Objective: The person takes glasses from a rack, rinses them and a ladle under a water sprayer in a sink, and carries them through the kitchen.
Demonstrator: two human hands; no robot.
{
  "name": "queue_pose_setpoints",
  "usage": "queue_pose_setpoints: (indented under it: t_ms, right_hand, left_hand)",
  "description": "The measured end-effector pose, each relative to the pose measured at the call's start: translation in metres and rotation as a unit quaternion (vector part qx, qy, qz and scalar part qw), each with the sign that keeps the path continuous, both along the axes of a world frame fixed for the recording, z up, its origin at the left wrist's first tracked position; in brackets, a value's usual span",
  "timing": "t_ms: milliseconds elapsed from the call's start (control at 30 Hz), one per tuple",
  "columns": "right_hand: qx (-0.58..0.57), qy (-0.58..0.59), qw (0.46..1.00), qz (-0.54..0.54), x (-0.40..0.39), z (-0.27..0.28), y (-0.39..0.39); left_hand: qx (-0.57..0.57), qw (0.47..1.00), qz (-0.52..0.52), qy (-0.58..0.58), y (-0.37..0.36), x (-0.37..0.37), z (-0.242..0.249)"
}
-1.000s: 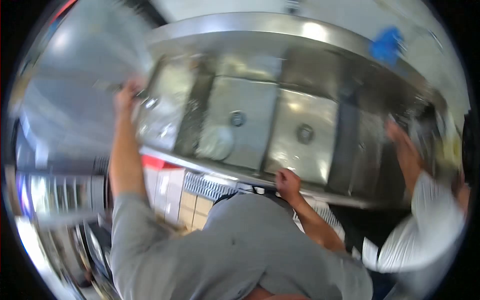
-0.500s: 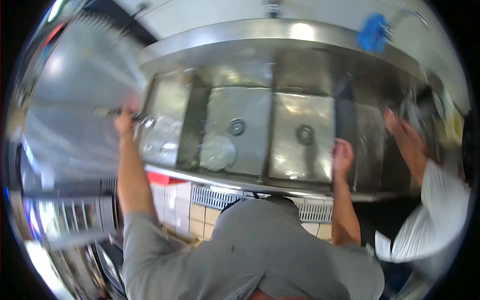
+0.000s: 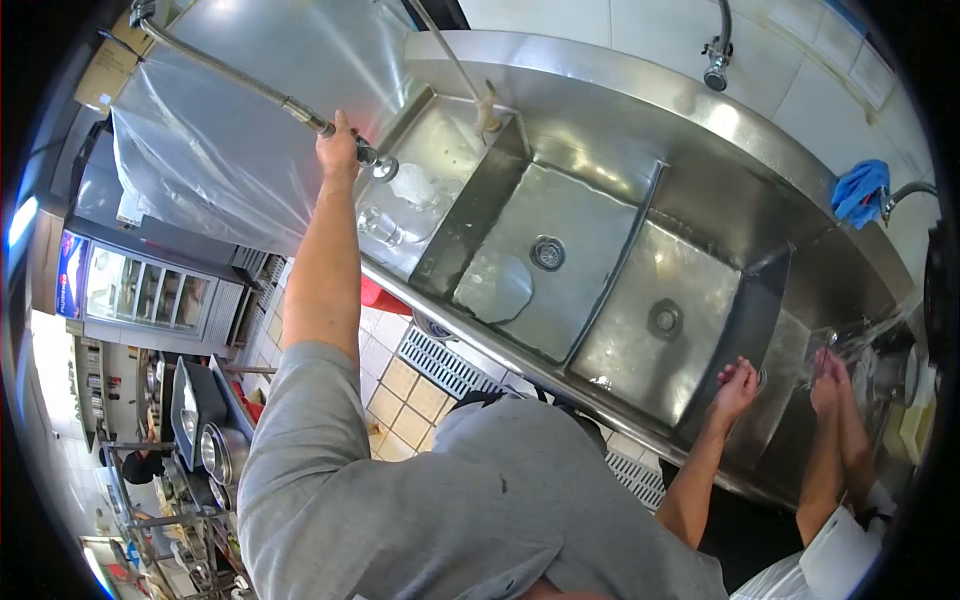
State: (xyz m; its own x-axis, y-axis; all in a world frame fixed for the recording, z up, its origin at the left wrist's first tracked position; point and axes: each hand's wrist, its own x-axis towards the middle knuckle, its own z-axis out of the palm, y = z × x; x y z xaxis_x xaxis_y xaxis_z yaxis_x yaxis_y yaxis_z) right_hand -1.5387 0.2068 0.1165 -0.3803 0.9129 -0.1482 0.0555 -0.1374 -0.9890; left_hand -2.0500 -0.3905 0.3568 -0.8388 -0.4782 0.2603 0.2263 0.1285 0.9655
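Clasping a shiny, round-headed metal sprayer [image 3: 369, 156], the left hand [image 3: 338, 150] is closed, the right hand [image 3: 736, 390] loosely curled.

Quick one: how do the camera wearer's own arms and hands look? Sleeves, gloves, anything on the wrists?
Plain grey shirt, short left sleeve with soft creases; the right sleeve's edge is hard to make out. Both forearms bare. Left hand and right hand ungloved. No watch or wristband visible; rings too small to tell.

Glossy metal sink [image 3: 700, 240], shiny metal spray hose [image 3: 225, 73], matt cloth shirt [image 3: 430, 500], crinkled glossy sheeting [image 3: 180, 150], probably plastic.
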Motion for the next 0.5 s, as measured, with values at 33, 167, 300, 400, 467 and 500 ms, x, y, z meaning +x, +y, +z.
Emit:
queue_pose_setpoints:
  t_ms: [33, 167, 300, 400, 467, 500]
  right_hand:
    - [-0.008, -0.004, 1.0, 0.0, 0.0, -0.001, -0.001]
    - [-0.018, -0.015, 1.0, 0.008, 0.004, -0.001, -0.003]
    - [-0.001, -0.037, 0.999, 0.013, 0.008, -0.012, 0.004]
    - [0.017, -0.029, 0.999, 0.007, 0.018, -0.02, 0.014]
    - [0.036, -0.022, 0.999, -0.004, 0.024, -0.027, 0.019]
    - [0.11, -0.034, 0.993, -0.014, 0.026, -0.02, 0.019]
  left_hand:
    - [0.028, 1.0, -0.002, -0.001, -0.001, -0.001, 0.001]
    - [0.062, 0.998, 0.009, 0.015, -0.003, 0.008, 0.001]
    - [0.001, 1.0, 0.015, -0.021, -0.031, 0.014, 0.001]
    - [-0.054, 0.995, 0.074, -0.03, -0.045, 0.029, 0.005]
    - [-0.051, 0.993, 0.097, -0.044, -0.057, 0.04, 0.001]
    - [-0.027, 0.995, 0.094, -0.022, -0.067, 0.037, -0.007]
